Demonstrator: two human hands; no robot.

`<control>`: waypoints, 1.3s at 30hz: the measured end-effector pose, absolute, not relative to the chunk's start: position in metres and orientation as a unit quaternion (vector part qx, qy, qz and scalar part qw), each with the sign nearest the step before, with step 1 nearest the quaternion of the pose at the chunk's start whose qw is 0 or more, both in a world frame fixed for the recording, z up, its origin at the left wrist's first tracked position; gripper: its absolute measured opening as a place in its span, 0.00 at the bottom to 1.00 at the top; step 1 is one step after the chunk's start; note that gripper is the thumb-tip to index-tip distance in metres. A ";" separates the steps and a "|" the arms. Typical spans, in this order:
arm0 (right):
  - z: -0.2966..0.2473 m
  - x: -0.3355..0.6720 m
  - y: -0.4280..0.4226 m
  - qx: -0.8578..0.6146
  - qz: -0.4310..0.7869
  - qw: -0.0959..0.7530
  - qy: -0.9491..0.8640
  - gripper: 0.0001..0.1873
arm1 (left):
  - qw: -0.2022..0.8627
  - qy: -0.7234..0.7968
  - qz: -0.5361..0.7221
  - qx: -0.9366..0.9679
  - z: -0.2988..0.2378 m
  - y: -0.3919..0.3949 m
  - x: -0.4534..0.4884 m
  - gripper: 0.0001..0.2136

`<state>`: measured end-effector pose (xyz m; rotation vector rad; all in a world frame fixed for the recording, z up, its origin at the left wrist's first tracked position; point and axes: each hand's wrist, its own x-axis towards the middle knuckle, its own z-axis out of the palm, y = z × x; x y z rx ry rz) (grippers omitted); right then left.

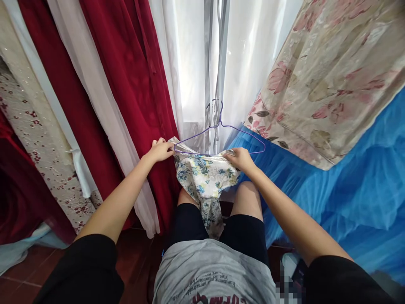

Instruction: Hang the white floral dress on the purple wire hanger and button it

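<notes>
A purple wire hanger (219, 124) sits in front of the window, its hook up against 2 grey metal bars (209, 63) that run upright between the sheer white curtains (186, 63). A floral cloth (204, 177), white with blue and yellow flowers, is draped over the hanger's lower wire and hangs down between the person's knees.

The left hand (161, 150) is at the hanger's left tip, fingers closed on the cloth's upper edge there. The right hand (240, 158) is on the right part of the lower wire, fingers pinched together on the cloth's top edge; the hanger's right tip juts out past it.

Fabric crowds in on every side. A dark red curtain (133, 84) hangs just left of the left hand, almost touching it, with a white strip (95, 105) and a cream fabric with small red flowers (41, 139) further left. To the right, a blue net (348, 190) billows close behind the right forearm, and above it a beige cloth with pink flowers (332, 76) slants in overhead. Below, a reddish tiled floor (133, 261) shows beside the person's black shorts (243, 236) and grey shirt (202, 270).
</notes>
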<state>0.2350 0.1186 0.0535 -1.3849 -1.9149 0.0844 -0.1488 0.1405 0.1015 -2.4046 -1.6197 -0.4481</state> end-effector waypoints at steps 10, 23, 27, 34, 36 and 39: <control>0.062 0.223 0.099 -0.579 0.022 0.331 -0.745 0.16 | 0.140 -0.480 -0.129 -0.857 0.139 0.107 -0.156 0.06; 0.069 0.212 0.087 -0.567 0.044 0.296 -0.767 0.15 | 0.074 -0.419 -0.283 -0.860 0.164 0.109 -0.093 0.06; 0.068 0.225 0.074 -0.541 0.032 0.311 -0.781 0.13 | -0.080 -0.418 -0.337 -0.840 0.152 0.133 -0.062 0.08; 0.056 0.296 0.059 -0.510 0.005 0.476 -0.717 0.50 | -0.069 -0.412 -0.399 -0.816 0.132 0.137 -0.058 0.11; 0.061 0.316 0.067 -0.534 -0.011 0.487 -0.691 0.51 | -0.073 -0.416 -0.387 -0.820 0.132 0.135 -0.056 0.09; 0.073 0.336 0.085 -0.526 0.001 0.479 -0.703 0.42 | -0.072 -0.445 -0.362 -0.816 0.134 0.133 -0.053 0.07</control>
